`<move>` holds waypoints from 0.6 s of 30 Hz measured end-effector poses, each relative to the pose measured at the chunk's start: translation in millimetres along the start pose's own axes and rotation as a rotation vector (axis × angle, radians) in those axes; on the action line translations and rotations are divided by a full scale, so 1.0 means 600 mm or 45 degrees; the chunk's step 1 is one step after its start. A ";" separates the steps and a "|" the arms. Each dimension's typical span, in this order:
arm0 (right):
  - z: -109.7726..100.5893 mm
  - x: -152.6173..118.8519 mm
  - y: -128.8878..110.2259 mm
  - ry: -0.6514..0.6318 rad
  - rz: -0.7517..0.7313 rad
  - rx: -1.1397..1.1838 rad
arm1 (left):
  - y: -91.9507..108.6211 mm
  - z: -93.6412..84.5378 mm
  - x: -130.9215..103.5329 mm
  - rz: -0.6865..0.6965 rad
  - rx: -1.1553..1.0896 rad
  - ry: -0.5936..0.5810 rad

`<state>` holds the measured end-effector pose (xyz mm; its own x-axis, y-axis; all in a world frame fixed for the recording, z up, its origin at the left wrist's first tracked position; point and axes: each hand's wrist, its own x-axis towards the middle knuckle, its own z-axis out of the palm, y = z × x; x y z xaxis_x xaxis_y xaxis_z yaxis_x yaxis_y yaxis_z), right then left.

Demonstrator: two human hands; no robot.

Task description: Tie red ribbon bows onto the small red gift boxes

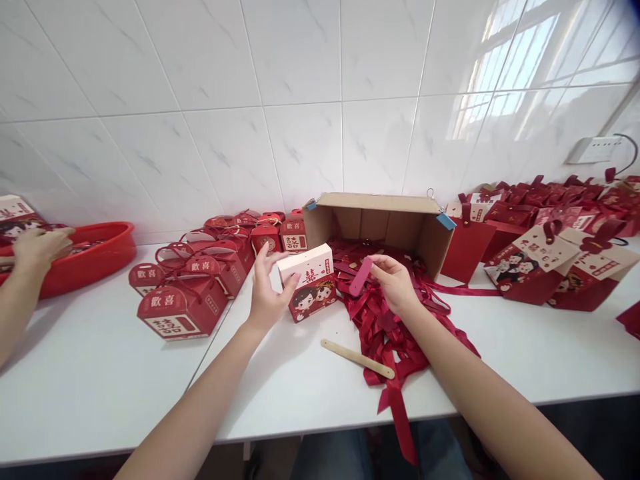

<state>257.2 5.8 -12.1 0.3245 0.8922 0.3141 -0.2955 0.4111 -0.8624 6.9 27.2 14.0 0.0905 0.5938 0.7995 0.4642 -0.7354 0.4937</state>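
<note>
A cream and red gift box (313, 288) with two cartoon faces stands upright on the white table. My left hand (270, 287) is at its left side, thumb against the printed front and the other fingers behind the edge. Beside the box, my right hand (393, 280) pinches a pinkish-red strap (361, 278) with a small hole near its lower end. Below that hand lies a heap of dark red ribbons and straps (380, 327). A tan strap (356, 358) rests flat on the table in front of the box.
An open cardboard box (380, 203) lies on its side, ribbons spilling out. Red handled boxes (183, 310) stand in rows to the left. Several gift bags (525, 263) stand at right. At far left, another person's hand (43, 247) is over a red basin (107, 253).
</note>
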 end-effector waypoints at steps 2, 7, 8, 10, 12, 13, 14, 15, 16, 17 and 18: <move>0.005 -0.008 -0.004 -0.079 -0.008 -0.006 | 0.002 0.004 -0.002 -0.200 -0.326 -0.174; 0.023 -0.039 -0.018 -0.371 -0.205 -0.305 | 0.029 0.016 -0.027 -0.265 -0.491 -0.214; 0.027 -0.045 -0.021 -0.427 -0.278 -0.373 | 0.035 0.017 -0.032 -0.208 -0.474 -0.217; 0.034 -0.055 -0.026 -0.532 -0.401 -0.444 | 0.043 0.020 -0.041 -0.046 -0.428 -0.242; 0.039 -0.062 -0.029 -0.622 -0.487 -0.478 | 0.047 0.021 -0.045 0.152 -0.384 -0.302; 0.041 -0.065 -0.030 -0.651 -0.516 -0.501 | 0.049 0.021 -0.046 0.247 -0.378 -0.329; 0.042 -0.067 -0.031 -0.667 -0.539 -0.528 | 0.050 0.020 -0.046 0.322 -0.377 -0.344; 0.043 -0.069 -0.032 -0.674 -0.560 -0.557 | 0.051 0.019 -0.046 0.373 -0.377 -0.346; 0.044 -0.071 -0.032 -0.672 -0.583 -0.583 | 0.052 0.018 -0.045 0.399 -0.371 -0.330; 0.044 -0.072 -0.032 -0.666 -0.610 -0.603 | 0.053 0.017 -0.045 0.405 -0.357 -0.306; 0.044 -0.072 -0.032 -0.660 -0.642 -0.616 | 0.054 0.016 -0.046 0.398 -0.334 -0.285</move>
<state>225.1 -35.9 1.4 -0.1712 0.6459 0.7440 0.2256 0.7608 -0.6086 27.7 -9.6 4.8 0.3916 0.3655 0.8444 0.1484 -0.9308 0.3340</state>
